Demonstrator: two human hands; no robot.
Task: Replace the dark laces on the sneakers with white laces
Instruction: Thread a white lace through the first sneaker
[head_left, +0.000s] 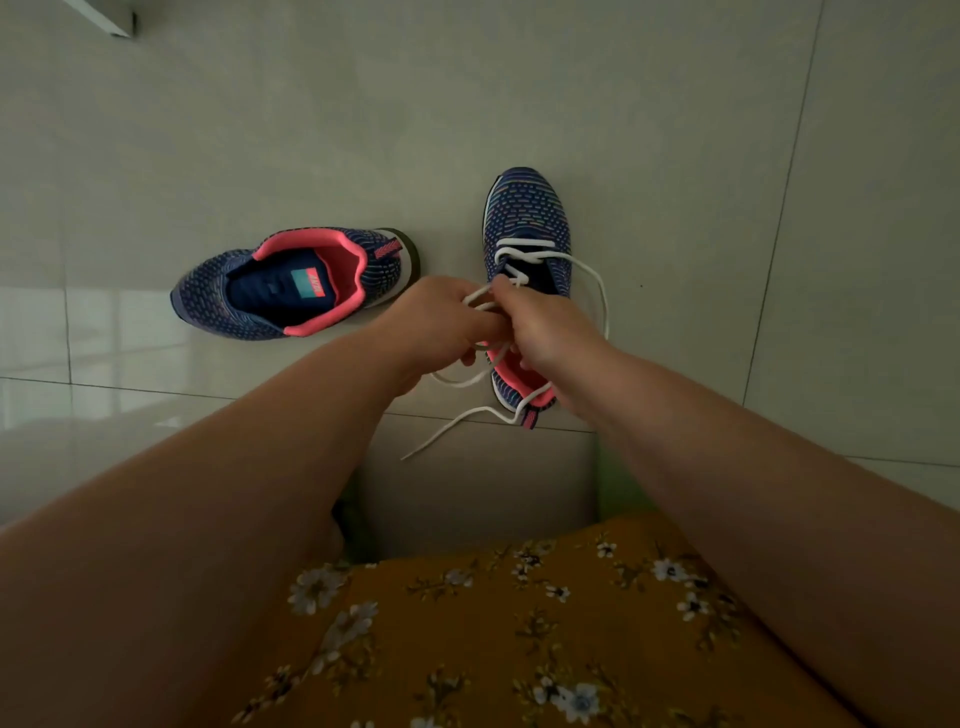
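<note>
Two dark blue knit sneakers with pink lining stand on the tiled floor. The right sneaker (527, 218) points away from me and carries a white lace (592, 280) threaded through its lower eyelets. My left hand (441, 325) and my right hand (540, 327) meet above its opening, and each grips a strand of the white lace. One loose end trails toward me across the floor; another loops out to the right. The left sneaker (291, 283) lies crosswise, toe to the left, with no lace in it. No dark laces are in view.
The floor is pale glossy tiles (675, 130) with thin grout lines. My lap, in orange flowered fabric (519, 623), fills the bottom of the view. A pale object's corner (109, 18) shows at the top left.
</note>
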